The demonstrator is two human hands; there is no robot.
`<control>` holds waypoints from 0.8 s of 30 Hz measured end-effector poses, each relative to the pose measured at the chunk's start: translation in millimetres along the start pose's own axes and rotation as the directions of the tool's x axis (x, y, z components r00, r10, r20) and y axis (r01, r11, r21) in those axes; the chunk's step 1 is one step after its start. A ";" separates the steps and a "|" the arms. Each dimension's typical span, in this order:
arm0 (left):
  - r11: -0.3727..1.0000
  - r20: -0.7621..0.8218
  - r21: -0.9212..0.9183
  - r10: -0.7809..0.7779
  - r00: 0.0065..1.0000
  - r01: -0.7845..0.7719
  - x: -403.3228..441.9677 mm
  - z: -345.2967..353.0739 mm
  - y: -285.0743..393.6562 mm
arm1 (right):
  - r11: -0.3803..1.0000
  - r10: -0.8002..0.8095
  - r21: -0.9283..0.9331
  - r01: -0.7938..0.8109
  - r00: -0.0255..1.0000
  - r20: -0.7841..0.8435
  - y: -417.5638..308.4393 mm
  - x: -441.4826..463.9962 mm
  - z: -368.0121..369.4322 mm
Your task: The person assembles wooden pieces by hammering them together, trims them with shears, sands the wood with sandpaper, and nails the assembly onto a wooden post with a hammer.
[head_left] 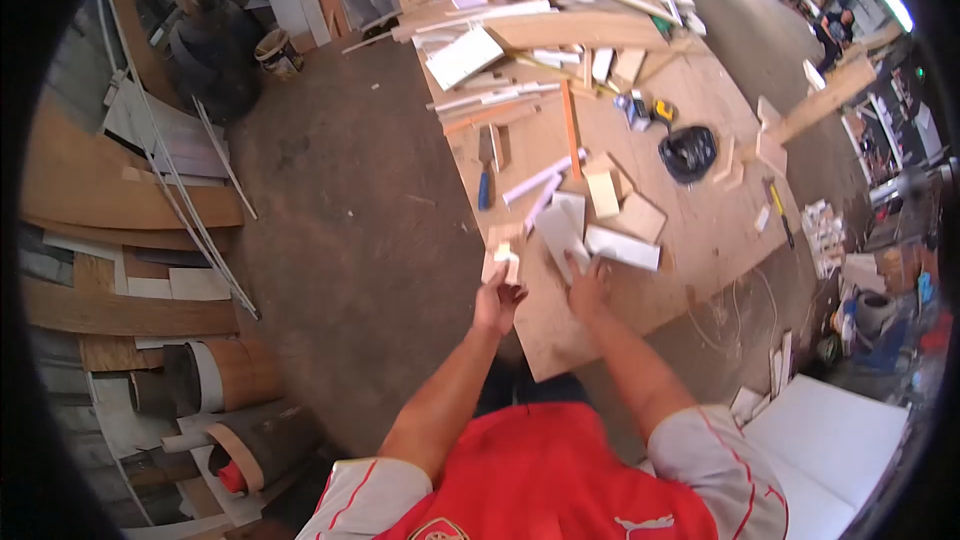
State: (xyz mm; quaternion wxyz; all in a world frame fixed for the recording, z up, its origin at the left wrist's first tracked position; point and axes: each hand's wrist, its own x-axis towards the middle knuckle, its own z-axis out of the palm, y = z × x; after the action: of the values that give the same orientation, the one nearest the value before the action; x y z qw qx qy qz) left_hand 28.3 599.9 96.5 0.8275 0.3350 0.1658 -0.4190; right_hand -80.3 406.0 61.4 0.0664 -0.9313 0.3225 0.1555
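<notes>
My left hand [497,302] is at the near left edge of the wooden table, its fingers closed on a small pale block [507,260]. A little to the right, my right hand [589,288] has its fingers at the near end of a white board piece [560,236], seemingly gripping it. Another white piece [622,248] lies just right of those fingers. Beyond are a cream block [603,194], a wood offcut [641,218] and pale lilac strips [545,177]. A blue-handled scraper-like tool [484,185] lies near the left edge.
A black plastic bag [688,153], a yellow tape measure [663,111] and a yellow-and-black tool [780,212] lie on the table [715,240]. Wood scraps [560,0] pile up at the far end. Rolls [235,375] and bent sheets stand left. Two people are farther off.
</notes>
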 end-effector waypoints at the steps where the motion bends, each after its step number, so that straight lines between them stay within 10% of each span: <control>1: 0.999 0.021 -0.036 -0.010 1.000 0.011 -7.6 5.3 -4.2 | 0.996 -0.059 0.052 0.066 0.988 -0.140 15.4 9.0 22.1; 4: 0.998 0.083 -0.066 0.006 0.997 -0.001 -15.1 23.2 -16.3 | 0.803 -0.137 0.467 0.371 0.876 -0.462 14.9 9.8 -29.3; 7: 0.996 0.090 -0.088 0.007 0.996 0.001 -29.1 55.8 -31.6 | 0.039 -0.227 0.998 -0.054 0.972 0.061 4.3 -16.4 -97.4; 9: 0.999 0.085 -0.044 0.023 0.996 -0.020 -46.8 87.9 -43.0 | -0.141 -0.326 0.989 -0.038 0.945 -0.010 1.2 -40.4 -130.1; 10: 0.998 0.090 -0.022 0.065 0.994 -0.063 -55.7 101.8 -53.0 | -0.050 -0.205 0.979 0.195 0.958 -0.201 -4.2 -40.6 -135.2; 24: 0.955 0.091 -0.060 0.295 0.951 -0.290 -93.5 142.5 -167.5 | 0.010 -0.335 0.988 0.152 0.932 -0.140 104.1 -102.6 -140.1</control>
State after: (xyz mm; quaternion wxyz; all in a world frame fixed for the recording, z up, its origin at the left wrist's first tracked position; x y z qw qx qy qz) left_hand -162.9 484.4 181.6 0.8952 0.3154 0.0826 -0.3039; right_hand -186.7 352.6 225.3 0.7308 -0.6585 0.1697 -0.0591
